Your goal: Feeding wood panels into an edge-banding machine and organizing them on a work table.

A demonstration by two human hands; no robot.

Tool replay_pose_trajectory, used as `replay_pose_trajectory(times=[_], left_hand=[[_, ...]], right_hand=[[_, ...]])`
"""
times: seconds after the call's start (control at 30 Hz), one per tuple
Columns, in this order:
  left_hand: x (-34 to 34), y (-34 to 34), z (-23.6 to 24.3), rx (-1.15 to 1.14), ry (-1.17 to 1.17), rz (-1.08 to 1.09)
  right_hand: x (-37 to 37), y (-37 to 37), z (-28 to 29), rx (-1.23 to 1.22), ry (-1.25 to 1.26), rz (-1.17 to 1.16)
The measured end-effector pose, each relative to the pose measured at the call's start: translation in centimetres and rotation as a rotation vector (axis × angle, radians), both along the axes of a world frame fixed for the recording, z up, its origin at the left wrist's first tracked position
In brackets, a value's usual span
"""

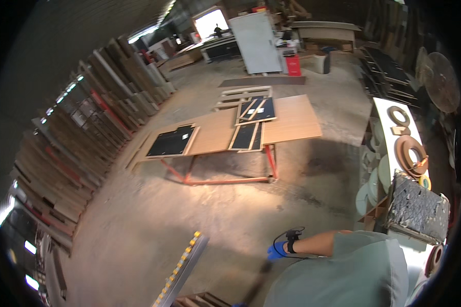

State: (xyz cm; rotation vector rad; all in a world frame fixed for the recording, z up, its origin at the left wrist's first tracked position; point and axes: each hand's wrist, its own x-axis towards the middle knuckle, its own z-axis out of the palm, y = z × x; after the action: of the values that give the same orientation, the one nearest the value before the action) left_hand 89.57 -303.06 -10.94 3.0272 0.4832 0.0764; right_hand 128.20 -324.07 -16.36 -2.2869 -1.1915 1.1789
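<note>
My right hand (276, 251), in a blue glove, hangs over the concrete floor at the lower middle, its fingers closed. A black strap with a small device and a looped cable (292, 236) sits on that wrist. A thin dark strip (257, 283) runs down from the hand; I cannot make out whether it is a held board edge or a shadow. Of my left hand (239, 305) only a sliver of blue glove shows at the bottom edge, its fingers hidden. Left of the hands stands a grey rail with yellow rollers (182, 268).
Ahead is a wood-topped table (215, 128) on a red frame, bearing black panels (172, 140). Boards (95, 92) lean along the left wall. At right, a white shelf top (386, 112) carries edging rolls (411, 155) near a grey, residue-covered machine (417, 207).
</note>
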Motion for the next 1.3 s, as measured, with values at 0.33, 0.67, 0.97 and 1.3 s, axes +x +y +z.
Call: replay_pose_trajectory(times=[0.33,0.67,0.97,1.3], left_hand=[[32.0,-2.2,3.2,-1.709,0.114,0.493],[63.3,9.6,-5.2,-1.471,0.145,0.273],[89.3,6.3,1.1,-1.902,0.166,0.322],[98.1,25.4,-6.3,-1.861,-0.213,0.926]], right_hand=[[12.8,-21.8,-5.3,0.321,-0.048,-0.718],[19.0,-23.4,1.0,-0.150,-0.540,-0.308],[39.9,-17.4,1.7,0.440,-0.004,-1.401],[57.2,-6.7,4.4,0.561,0.224,-1.294]])
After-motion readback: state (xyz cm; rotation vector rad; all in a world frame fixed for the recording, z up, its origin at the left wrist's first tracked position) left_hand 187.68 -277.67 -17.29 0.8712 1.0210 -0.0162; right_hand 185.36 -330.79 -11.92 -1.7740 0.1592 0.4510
